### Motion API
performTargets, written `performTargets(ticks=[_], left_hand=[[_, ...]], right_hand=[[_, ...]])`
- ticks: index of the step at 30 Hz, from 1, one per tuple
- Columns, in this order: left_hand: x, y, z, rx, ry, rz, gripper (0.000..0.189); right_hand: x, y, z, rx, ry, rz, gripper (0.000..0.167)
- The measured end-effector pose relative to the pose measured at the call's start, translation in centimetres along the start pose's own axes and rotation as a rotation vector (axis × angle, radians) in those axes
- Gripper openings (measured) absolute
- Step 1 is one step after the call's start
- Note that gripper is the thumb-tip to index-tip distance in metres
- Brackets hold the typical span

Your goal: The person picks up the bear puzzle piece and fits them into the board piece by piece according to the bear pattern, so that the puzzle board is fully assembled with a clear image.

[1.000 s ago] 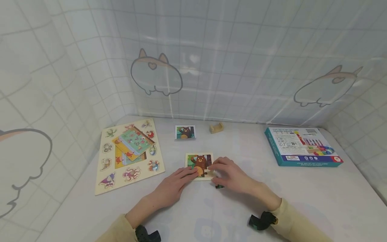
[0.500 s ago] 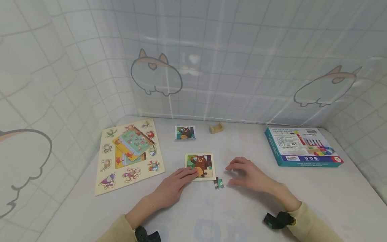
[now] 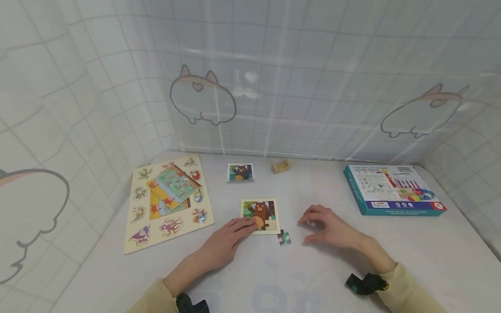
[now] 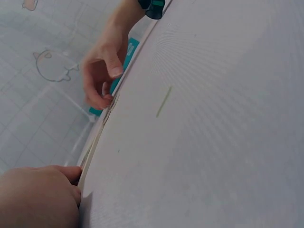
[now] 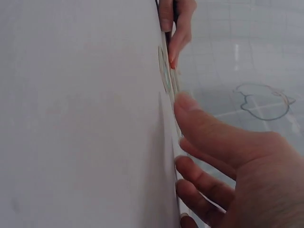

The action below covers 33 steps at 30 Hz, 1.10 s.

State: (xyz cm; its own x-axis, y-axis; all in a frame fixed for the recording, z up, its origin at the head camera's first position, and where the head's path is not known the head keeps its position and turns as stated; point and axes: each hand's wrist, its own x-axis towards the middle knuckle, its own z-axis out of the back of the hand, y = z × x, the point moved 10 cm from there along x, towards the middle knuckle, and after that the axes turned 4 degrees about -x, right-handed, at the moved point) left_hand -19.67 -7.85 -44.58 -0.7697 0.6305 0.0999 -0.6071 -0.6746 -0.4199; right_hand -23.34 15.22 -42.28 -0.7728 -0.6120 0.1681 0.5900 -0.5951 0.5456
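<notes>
A small wooden frame puzzle (image 3: 260, 231) with a brown bear picture lies flat on the white table. My left hand (image 3: 222, 243) rests its fingers on the puzzle's lower left part, covering that corner. A loose jigsaw piece (image 3: 285, 238), green and dark, lies just off the frame's lower right corner. Right of this piece is my right hand (image 3: 332, 227), its fingers loosely bent and holding nothing. In the right wrist view, thumb and fingers are spread apart near the table, with the piece and the frame seen edge-on beyond them.
A picture card (image 3: 240, 172) with the same bear stands behind the puzzle, beside a small wooden holder (image 3: 280, 166). To the left lies a sea-animal puzzle board (image 3: 135, 243) bearing colourful cards (image 3: 175, 184). A teal toy box (image 3: 393, 190) lies at the right.
My right hand has drawn back from the puzzle to the right, leaving the loose piece in full view beside the frame. The left hand stays on the puzzle.
</notes>
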Motion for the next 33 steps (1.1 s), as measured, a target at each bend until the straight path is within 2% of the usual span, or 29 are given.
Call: performTargets(ticks=[5,8,13,22,28,33], left_hand=[[0.0,-0.1,0.2,-0.002,-0.011,-0.003,0.046],[-0.1,-0.2,0.4,-0.001,-0.015,-0.007,0.046],[-0.1,-0.3,0.4,-0.004,-0.021,-0.012,0.046],[0.2,-0.3,0.2,-0.015,-0.026,-0.013,0.046],[0.2,-0.2,0.1,-0.017,-0.023,-0.011,0.046],[0.1,-0.1,0.1,-0.018,-0.025,-0.008,0.047]], right_hand=[[-0.2,-0.5,-0.6,0.05,0.087,-0.04,0.034],[-0.1,-0.6,-0.7,0.068,0.099,-0.036,0.027],[0.0,-1.0,-0.8,0.074,0.091,-0.03,0.019],[0.0,-1.2,-0.8,0.065,0.073,-0.035,0.017],[0.4,-0.3,-1.1,0.046,0.047,-0.047,0.021],[1.2,1.2,-2.2,0.004,0.034,-0.04,0.031]])
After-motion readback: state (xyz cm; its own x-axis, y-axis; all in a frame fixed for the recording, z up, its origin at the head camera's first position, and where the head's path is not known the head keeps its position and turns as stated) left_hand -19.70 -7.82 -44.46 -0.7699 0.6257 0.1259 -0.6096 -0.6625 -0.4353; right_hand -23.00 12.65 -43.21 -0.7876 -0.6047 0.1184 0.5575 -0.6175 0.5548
